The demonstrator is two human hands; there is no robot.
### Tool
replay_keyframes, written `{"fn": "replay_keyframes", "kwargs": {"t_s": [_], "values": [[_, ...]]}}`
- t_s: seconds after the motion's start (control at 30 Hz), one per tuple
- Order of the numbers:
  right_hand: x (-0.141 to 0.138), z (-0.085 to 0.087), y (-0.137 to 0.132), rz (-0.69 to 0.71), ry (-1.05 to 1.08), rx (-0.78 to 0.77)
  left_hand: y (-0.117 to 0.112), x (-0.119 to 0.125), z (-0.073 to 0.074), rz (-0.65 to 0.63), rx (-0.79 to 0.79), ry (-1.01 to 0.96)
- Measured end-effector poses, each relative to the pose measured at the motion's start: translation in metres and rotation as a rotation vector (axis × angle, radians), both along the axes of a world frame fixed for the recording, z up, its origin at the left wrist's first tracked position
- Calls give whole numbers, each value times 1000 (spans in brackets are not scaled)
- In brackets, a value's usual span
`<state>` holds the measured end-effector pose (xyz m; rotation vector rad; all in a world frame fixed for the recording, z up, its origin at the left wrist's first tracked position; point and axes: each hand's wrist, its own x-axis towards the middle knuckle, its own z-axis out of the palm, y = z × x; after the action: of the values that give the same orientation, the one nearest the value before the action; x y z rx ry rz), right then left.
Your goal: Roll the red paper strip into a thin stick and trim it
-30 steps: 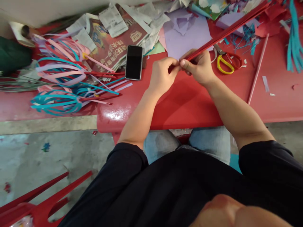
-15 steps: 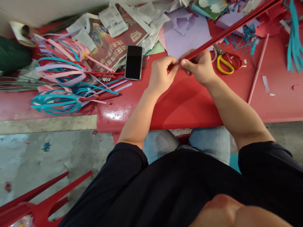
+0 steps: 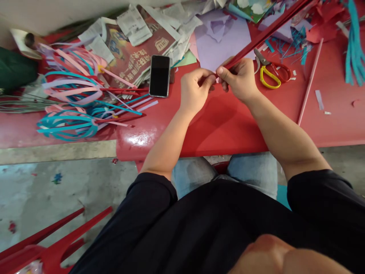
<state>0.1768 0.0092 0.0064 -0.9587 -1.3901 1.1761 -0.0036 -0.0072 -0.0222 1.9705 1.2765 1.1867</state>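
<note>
Above the red table (image 3: 225, 133), a long bundle of thin red paper strips (image 3: 258, 42) slants up to the top right. Its near end lies between both hands. My left hand (image 3: 196, 87) pinches the tip of the strips with thumb and fingers. Just right of it, my right hand (image 3: 239, 78) is closed around the bundle, thumb on top. The fingertips partly hide the end, so its exact form cannot be made out. Scissors (image 3: 270, 74) with one yellow and one red handle lie right of my right hand. A black phone (image 3: 159, 76) lies left of my left hand.
Pink, teal and lilac paper-strip ornaments (image 3: 71, 91) lie at the left. Newspaper (image 3: 135, 24) and a lilac sheet (image 3: 219, 42) cover the back. A pink paper stick (image 3: 310, 82), scraps and teal strips (image 3: 353, 45) are at the right. A red chair (image 3: 57, 243) stands lower left.
The hands have drawn slightly apart at the strips' end. The red bundle now tilts up more steeply, its far end shifted left. Both hands keep their hold.
</note>
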Motion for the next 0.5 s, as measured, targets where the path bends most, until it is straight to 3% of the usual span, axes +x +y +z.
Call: {"fn": "replay_keyframes", "kwargs": {"t_s": [0.27, 0.4, 0.5], "values": [[-4, -6, -2, 7, 30, 11, -5, -2, 5, -7, 50, 66], [2, -4, 3, 62, 67, 19, 2, -6, 0, 31, 50, 83], [9, -5, 8, 20, 95, 68, 9, -9, -4, 50, 56, 83]]}}
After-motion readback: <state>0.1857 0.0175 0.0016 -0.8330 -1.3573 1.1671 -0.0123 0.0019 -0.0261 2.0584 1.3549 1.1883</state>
